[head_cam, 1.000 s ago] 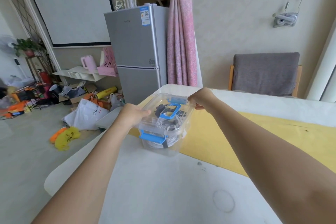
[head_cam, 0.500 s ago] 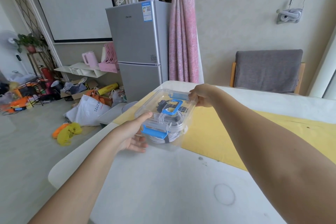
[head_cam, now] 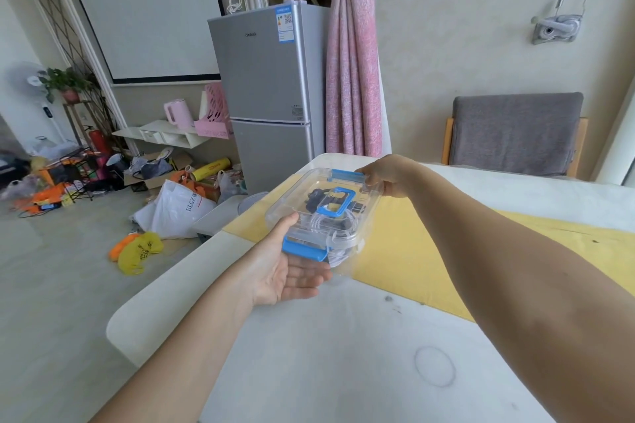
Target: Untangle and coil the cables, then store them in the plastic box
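left hand (head_cam: 292,273) palm up, fingers flat under the near end of the plastic box (head_cam: 370,216), thumb on its side. right hand (head_cam: 386,175) grips the far end by the blue latch (head_cam: 347,175). lid on; coiled white cables (head_cam: 328,224) and dark bits inside. box held over the left edge of the yellow mat (head_cam: 412,251), near the table (head_cam: 343,354) left edge; bare tabletop near side.

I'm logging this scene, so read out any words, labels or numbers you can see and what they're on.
"BLGZ", further letters cut off: white bag on the floor.
Brand on the fridge and its blue sticker: too blurred.
Black print on the yellow bag: unreadable.
On the plastic box: none seen.
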